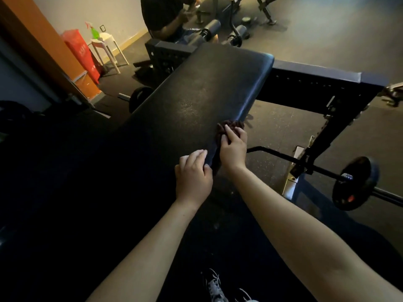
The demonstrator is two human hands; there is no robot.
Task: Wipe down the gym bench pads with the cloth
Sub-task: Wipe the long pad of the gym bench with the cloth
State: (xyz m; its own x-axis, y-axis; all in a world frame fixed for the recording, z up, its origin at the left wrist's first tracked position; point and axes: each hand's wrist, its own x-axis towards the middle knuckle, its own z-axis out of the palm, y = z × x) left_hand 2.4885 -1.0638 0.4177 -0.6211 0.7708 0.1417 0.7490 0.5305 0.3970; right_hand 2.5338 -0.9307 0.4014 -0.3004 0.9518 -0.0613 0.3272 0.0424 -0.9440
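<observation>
Your right hand (233, 149) grips the cloth (231, 124) at the edge of the pad (207, 88), left hand (193, 175) flat beside it; the speckled far half seems unwiped.

The long black padded worktop (196, 94) runs from the near left to the far centre. A dark crumpled cloth (231, 125) lies over its right edge, under the right grip (233, 147). The left grip (193, 175) rests on the worktop just left of the right grip and nearer. On the floor to the right lies a black steel barbell with a round plate (355, 184). At the far left stands a white plastic stool (109, 51) with a green spray bottle (94, 32) on it and a red plastic bag (79, 51) to its left. A seated person (165, 16) is beyond the worktop's far end.
</observation>
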